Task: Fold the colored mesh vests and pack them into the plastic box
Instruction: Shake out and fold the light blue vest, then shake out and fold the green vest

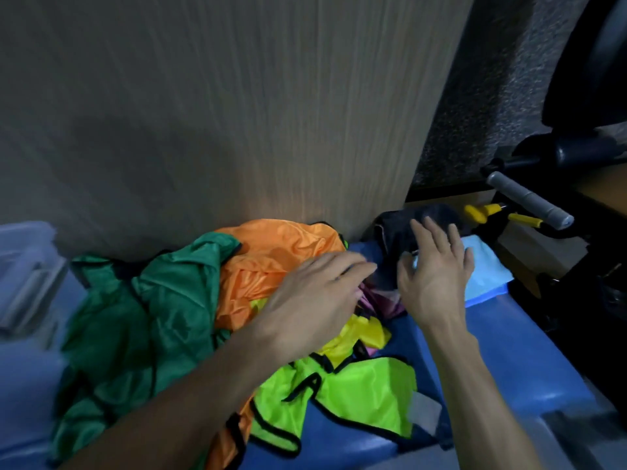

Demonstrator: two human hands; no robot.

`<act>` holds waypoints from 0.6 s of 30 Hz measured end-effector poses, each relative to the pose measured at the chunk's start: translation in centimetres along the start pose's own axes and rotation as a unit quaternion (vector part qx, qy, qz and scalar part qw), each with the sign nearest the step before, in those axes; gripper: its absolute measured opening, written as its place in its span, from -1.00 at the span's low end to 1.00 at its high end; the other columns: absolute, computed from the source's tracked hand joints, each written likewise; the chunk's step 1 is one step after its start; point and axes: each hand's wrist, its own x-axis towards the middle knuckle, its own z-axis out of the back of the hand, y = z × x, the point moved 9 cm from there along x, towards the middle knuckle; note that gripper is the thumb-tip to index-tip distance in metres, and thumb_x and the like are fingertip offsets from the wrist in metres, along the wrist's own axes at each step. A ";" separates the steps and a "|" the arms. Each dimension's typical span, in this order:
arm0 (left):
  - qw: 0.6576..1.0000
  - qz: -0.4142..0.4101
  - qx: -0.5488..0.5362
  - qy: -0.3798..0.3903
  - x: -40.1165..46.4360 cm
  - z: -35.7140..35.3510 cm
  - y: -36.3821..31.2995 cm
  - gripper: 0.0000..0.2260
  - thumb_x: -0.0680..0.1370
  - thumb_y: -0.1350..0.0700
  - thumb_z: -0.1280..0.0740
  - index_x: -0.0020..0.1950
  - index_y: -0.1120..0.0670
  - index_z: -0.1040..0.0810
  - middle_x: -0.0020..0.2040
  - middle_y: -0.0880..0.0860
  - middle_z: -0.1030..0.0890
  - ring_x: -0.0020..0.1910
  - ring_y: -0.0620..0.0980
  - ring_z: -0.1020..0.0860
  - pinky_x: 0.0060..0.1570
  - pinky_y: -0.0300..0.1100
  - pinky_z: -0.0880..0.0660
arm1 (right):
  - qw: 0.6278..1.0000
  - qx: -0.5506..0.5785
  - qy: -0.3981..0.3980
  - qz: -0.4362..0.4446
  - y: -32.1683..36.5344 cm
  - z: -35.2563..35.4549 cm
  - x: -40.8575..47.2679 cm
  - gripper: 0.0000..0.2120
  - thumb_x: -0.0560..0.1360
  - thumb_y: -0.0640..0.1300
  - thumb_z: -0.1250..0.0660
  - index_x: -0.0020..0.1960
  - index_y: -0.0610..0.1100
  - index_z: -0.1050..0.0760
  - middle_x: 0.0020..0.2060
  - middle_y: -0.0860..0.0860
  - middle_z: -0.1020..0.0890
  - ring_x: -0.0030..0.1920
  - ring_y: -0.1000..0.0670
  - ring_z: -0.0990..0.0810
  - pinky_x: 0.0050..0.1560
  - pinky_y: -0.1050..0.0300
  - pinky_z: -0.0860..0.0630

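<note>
Item: vest pile, unsorted, none folded yet by the look of it. Landmark for all entries: the orange vest (278, 256), which lies against the foot of the wood-grain panel (237, 113).

- Green vest (135, 317): crumpled, touching the orange vest on its left side.
- Lime vest (356, 398): nearer you than the orange vest, spread flatter, black trim showing.
- Yellow vest (359, 337): between the orange and the lime, partly under your forearm.
- Pink cloth (383, 296): just right of the orange vest, mostly buried; whether it is a vest you cannot tell.
- Dark cloth (424, 222): right of the orange vest, bunched at the panel's corner.
- Plastic box (27, 266): well to the left of the orange vest, beyond the green one, blurred.

Your left hand (312, 300): fingers straight and loosely together, lying over the orange vest's right edge, gripping nothing.
Your right hand (437, 266): fingers spread, over the dark cloth, holding nothing; contact cannot be told through the blur.

Governing relation: both hands sit at the pile's right end, with the box on the far left. Your left hand is the nearer one to the orange vest, so judge the first pick as falling to it, and any packing as a carry leftward across the pile.
</note>
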 end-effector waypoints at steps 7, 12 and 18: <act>0.982 0.173 0.027 -0.066 -12.8 9.3 9.9 -0.79 0.58 -0.05 -0.26 0.16 -0.04 -0.56 0.05 -0.11 -0.55 0.06 -0.08 -0.53 0.11 -0.05 -0.46 | 0.972 0.115 0.052 0.197 13.3 -1.0 -5.8 -0.68 0.55 -0.04 -0.25 0.23 -0.12 -0.60 0.12 -0.02 -0.66 0.17 -0.13 -0.54 0.20 -0.11 -0.51; 0.955 0.293 -0.052 -0.017 -21.2 9.0 10.9 -0.60 0.50 -0.41 -0.22 0.02 -0.09 -0.40 -0.13 -0.16 -0.44 -0.11 -0.25 -0.45 -0.18 -0.16 -0.44 | 0.928 0.146 0.191 0.285 20.7 -3.0 -13.5 -0.71 0.57 0.02 -0.25 0.23 -0.02 -0.56 0.06 0.08 -0.57 0.05 0.00 -0.59 0.05 0.03 -0.53; 0.906 0.309 0.060 0.283 -24.1 5.7 8.8 -0.60 0.48 -0.36 -0.37 0.03 -0.10 -0.38 0.01 -0.11 -0.50 0.09 0.01 -0.55 -0.14 -0.09 -0.33 | 0.905 0.128 0.276 0.299 22.7 -4.5 -19.3 -0.67 0.56 0.03 -0.33 0.30 0.00 -0.53 0.15 0.09 -0.56 0.05 0.02 -0.61 0.10 -0.02 -0.55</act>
